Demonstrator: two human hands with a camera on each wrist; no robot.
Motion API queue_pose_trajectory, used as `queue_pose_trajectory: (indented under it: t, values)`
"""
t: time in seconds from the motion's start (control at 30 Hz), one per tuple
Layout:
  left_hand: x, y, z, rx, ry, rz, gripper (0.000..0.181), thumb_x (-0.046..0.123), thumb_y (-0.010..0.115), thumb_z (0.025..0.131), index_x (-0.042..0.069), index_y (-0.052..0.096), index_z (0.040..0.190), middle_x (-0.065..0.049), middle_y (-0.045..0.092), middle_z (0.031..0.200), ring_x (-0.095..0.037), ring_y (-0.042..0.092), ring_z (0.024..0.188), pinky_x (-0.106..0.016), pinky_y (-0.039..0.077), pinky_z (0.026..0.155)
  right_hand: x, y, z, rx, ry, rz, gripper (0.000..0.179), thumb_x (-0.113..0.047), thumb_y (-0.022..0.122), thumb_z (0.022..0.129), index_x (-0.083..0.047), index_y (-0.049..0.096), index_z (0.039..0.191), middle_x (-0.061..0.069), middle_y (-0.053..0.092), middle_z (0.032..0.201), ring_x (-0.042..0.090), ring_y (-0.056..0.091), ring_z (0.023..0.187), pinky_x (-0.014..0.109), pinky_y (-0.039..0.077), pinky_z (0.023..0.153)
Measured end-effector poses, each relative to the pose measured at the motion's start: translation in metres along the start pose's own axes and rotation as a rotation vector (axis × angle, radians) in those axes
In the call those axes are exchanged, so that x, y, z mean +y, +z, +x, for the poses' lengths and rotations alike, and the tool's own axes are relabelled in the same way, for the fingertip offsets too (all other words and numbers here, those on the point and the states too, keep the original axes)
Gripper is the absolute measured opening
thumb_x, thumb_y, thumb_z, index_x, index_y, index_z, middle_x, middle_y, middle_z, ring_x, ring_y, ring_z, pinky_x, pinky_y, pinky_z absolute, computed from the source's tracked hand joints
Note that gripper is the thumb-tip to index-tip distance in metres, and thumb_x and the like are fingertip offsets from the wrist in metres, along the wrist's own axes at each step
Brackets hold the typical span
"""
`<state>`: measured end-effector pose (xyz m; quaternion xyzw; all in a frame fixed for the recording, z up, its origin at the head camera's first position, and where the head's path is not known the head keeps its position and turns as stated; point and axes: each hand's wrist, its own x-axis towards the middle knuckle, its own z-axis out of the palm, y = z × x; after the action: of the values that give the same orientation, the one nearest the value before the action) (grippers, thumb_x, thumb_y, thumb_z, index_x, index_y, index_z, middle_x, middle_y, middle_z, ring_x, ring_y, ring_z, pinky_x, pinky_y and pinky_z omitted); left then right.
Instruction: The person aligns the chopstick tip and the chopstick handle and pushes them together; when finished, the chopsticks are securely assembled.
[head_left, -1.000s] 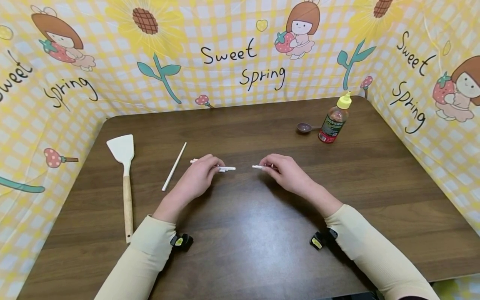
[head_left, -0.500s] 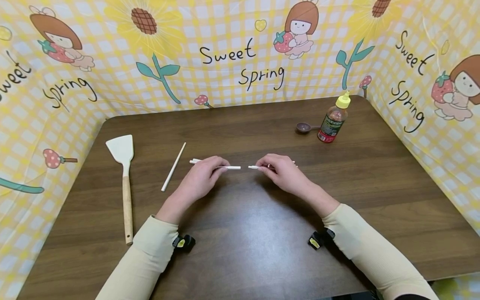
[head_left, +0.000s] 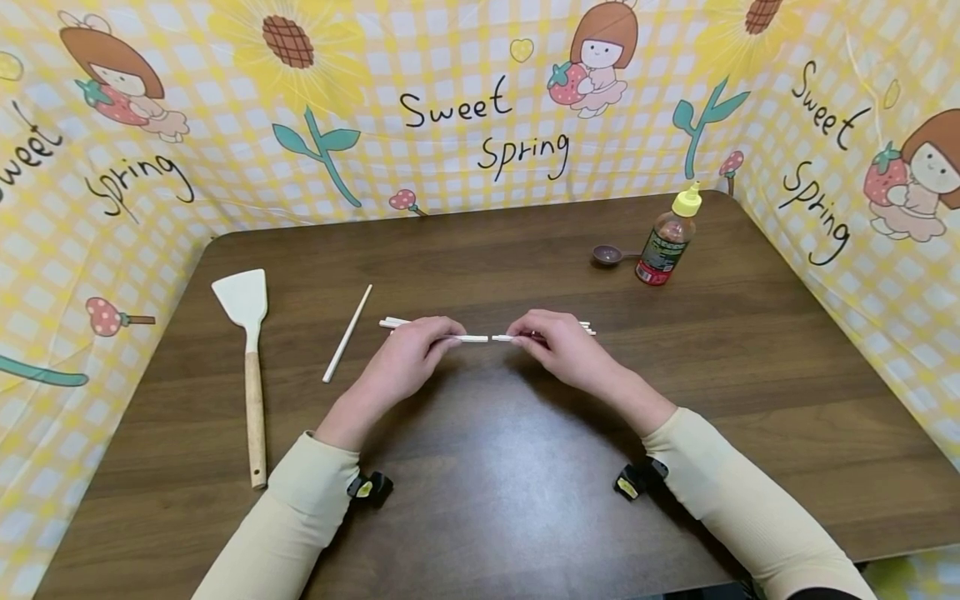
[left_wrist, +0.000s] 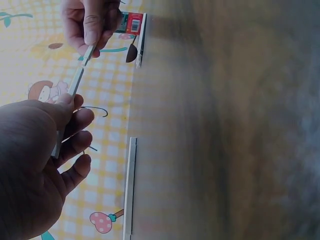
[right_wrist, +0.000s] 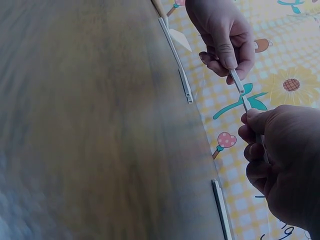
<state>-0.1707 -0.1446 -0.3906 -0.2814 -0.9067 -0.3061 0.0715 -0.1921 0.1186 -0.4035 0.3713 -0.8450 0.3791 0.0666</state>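
Note:
In the head view my left hand (head_left: 408,354) pinches a short white stick (head_left: 472,339) between thumb and fingertips. My right hand (head_left: 564,343) pinches a second white stick (head_left: 501,338), whose end looks narrower. The two sticks point at each other almost end to end, with a thin gap between them. The left wrist view shows the left hand's stick (left_wrist: 76,81) running back along the palm. Seen from the right wrist, the left hand's stick (right_wrist: 237,81) has a squared end, facing the tip of the right hand's stick (right_wrist: 246,103).
More white sticks lie behind the left hand (head_left: 393,322) and behind the right hand (head_left: 588,327). A longer white tapered stick (head_left: 347,335) lies left of them. Farther left is a white spatula (head_left: 255,375) with a wooden handle. A yellow-capped sauce bottle (head_left: 663,246) and brown spoon (head_left: 607,256) stand back right.
Both hands have come closer together, and the gap between the two stick ends has narrowed to a sliver. The stick in the left hand now lies straight in line with the other.

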Motion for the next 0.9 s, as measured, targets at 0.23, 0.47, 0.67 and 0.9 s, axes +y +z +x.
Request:
queue_pose_trajectory:
  t: [0.23,0.47,0.67,0.9]
  values:
    - [0.0007,0.0002,0.0003,0.000,0.001,0.010,0.006,0.009,0.067,0.098,0.007,0.071,0.101,-0.002,0.070,0.093,-0.018,0.063,0.083,-0.038,0.050,0.078,-0.0002,0.0007,0.0000,-0.005,-0.021,-0.004,0.004,-0.006,0.070,0.095,-0.007,0.072,0.098,-0.001,0.066,0.087,0.012,0.057,0.076,0.032,0.050,0.070]
    - [0.0011,0.0014,0.0006,-0.012,0.006,0.019,0.006,0.009,0.066,0.098,0.007,0.071,0.102,-0.002,0.070,0.094,-0.018,0.063,0.084,-0.039,0.051,0.078,-0.0010,0.0015,0.0006,-0.022,-0.017,0.000,0.004,-0.006,0.070,0.095,-0.007,0.073,0.099,-0.002,0.066,0.087,0.012,0.056,0.076,0.031,0.049,0.069]
    - [0.0024,0.0012,0.0006,-0.012,0.005,0.036,0.006,0.009,0.067,0.098,0.008,0.071,0.101,-0.002,0.070,0.093,-0.018,0.063,0.083,-0.039,0.051,0.077,-0.0016,0.0015,0.0008,-0.028,-0.014,0.001,0.006,-0.006,0.069,0.096,-0.005,0.073,0.100,-0.002,0.065,0.087,0.012,0.055,0.076,0.031,0.048,0.069]
    - [0.0039,0.0016,-0.0002,-0.025,0.014,0.042,0.006,0.010,0.068,0.097,0.008,0.072,0.101,-0.002,0.071,0.091,-0.017,0.061,0.078,-0.037,0.050,0.074,-0.0038,0.0021,0.0015,-0.016,-0.039,0.004,0.004,-0.006,0.070,0.095,-0.006,0.073,0.098,-0.002,0.066,0.087,0.012,0.055,0.075,0.030,0.048,0.068]
